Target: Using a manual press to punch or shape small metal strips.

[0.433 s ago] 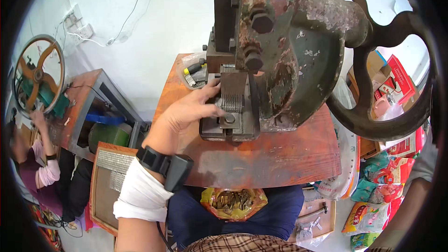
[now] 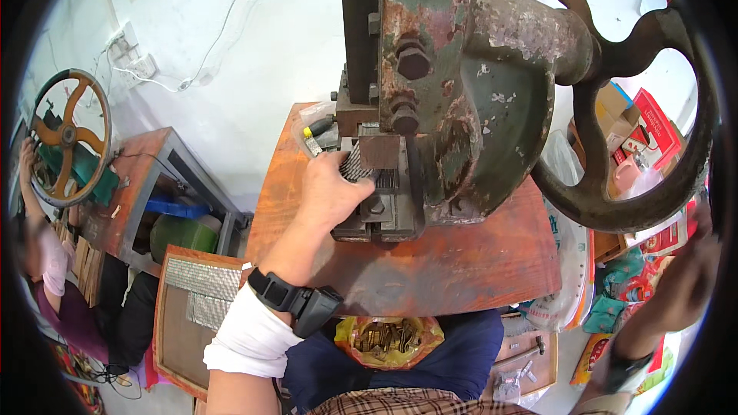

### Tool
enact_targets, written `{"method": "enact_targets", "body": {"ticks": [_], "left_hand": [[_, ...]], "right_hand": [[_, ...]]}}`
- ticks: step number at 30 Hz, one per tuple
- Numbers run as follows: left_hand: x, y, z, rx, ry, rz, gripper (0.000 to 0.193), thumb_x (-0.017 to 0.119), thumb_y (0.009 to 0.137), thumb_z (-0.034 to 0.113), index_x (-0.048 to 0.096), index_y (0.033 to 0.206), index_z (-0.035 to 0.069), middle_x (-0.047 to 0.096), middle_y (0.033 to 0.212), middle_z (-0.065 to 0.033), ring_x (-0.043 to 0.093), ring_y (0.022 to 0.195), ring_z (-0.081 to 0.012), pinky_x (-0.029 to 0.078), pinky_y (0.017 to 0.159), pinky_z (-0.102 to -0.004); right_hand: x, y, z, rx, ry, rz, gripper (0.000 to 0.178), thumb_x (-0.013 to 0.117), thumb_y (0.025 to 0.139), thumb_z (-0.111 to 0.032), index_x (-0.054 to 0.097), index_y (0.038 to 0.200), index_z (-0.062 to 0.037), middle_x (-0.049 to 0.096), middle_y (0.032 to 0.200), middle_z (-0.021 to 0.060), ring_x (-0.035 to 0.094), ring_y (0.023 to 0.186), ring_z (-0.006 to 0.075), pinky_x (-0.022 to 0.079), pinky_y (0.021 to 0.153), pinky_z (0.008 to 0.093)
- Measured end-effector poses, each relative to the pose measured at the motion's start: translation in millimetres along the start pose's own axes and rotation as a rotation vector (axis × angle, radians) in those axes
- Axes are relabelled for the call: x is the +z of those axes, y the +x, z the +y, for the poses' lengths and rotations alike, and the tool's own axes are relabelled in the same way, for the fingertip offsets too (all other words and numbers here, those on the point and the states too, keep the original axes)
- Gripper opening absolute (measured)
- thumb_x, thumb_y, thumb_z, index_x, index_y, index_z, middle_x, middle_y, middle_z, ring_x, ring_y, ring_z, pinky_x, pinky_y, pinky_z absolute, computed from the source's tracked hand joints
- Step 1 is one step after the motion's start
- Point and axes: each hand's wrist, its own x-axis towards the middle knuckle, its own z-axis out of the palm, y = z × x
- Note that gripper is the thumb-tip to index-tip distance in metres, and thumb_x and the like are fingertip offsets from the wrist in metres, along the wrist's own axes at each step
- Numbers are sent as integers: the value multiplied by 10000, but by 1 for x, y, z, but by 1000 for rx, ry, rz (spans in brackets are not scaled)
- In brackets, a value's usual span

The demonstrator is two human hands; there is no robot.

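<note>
My left hand reaches into the bed of a worn green hand press. Its thumb and fingers close round a row of thin ridged metal pieces, just left of the press's square brown block. Part of the row is hidden by the fingers. Below the block lies the steel die base with a bolt on it. At the far right my right hand is smeared by motion, close to the lower right rim of the big handwheel. Its fingers cannot be made out.
A yellow bag of brass-coloured metal pieces sits in my lap. To the left stands a wooden tray of small metal parts. Beyond it, a person works at another wheel. A yellow-and-black handled tool lies behind the die.
My left hand has closed on the ridged metal pieces, which have shifted left from under the block. My right forearm and hand have come further into view. The whole view has shifted slightly.
</note>
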Motion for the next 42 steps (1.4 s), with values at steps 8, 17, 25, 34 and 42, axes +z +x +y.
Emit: {"method": "enact_targets", "body": {"ticks": [8, 17, 25, 34, 42], "left_hand": [[-32, -37, 4, -81, -105, 81, 468, 770, 641, 243, 649, 970, -68, 675, 839, -197, 657, 755, -248, 506, 697, -338], [-12, -151, -38, 66, -7, 31, 481, 793, 603, 279, 637, 952, -14, 612, 870, -167, 593, 817, -324, 472, 749, -394], [23, -149, -22, 260, 229, -60, 564, 784, 575, 277, 594, 1051, 41, 582, 967, -101, 501, 978, -274, 288, 894, -459], [20, -152, -23, 220, 208, -89, 622, 804, 590, 301, 573, 1107, 43, 573, 955, -94, 492, 985, -272, 281, 907, -450], [34, -145, 12, 343, 435, -62, 558, 771, 617, 354, 595, 1043, 40, 559, 947, -95, 499, 949, -279, 323, 867, -432]], "right_hand": [[31, -127, -15, 179, 183, -608, 239, 656, 624, 87, 591, 830, -15, 557, 864, 132, 548, 778, 254, 455, 647, 323], [64, -203, -16, 137, 327, -861, 191, 709, 659, -3, 643, 837, -24, 593, 908, 131, 581, 774, 306, 492, 683, 361], [146, -198, -92, -325, 216, -1137, 700, 696, 644, -489, 517, 1253, -195, 420, 1326, 117, 382, 1209, 327, 296, 967, 531], [141, -202, -65, -293, -8, -1162, 736, 675, 648, -497, 511, 1259, -120, 469, 1295, 68, 388, 1185, 349, 326, 954, 552], [134, -210, -49, -9, 210, -1038, 588, 689, 734, -236, 485, 1255, -56, 481, 1270, 123, 421, 1165, 365, 342, 969, 509]]}}
